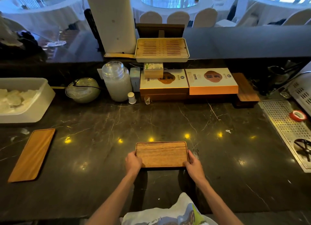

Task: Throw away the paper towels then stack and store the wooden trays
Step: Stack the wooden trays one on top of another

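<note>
A rectangular wooden tray [161, 153] lies flat in the middle of the dark marble counter, just in front of me. My left hand [133, 161] grips its left short edge and my right hand [193, 163] grips its right short edge. A second, longer wooden tray [32, 155] lies flat at the counter's left, apart from both hands. A tall white paper towel roll [111, 19] stands on the raised ledge at the back. A white bin [42, 97] at the far left holds crumpled white paper [11, 98].
A slatted tea tray [162, 49] sits on the back ledge. Below it stand a glass jar [117, 83], a glass bowl [82, 90], boxes [212, 81] and a small cup [132, 97]. A perforated metal drain board [286, 129] with a red tape roll [297, 115] is at right.
</note>
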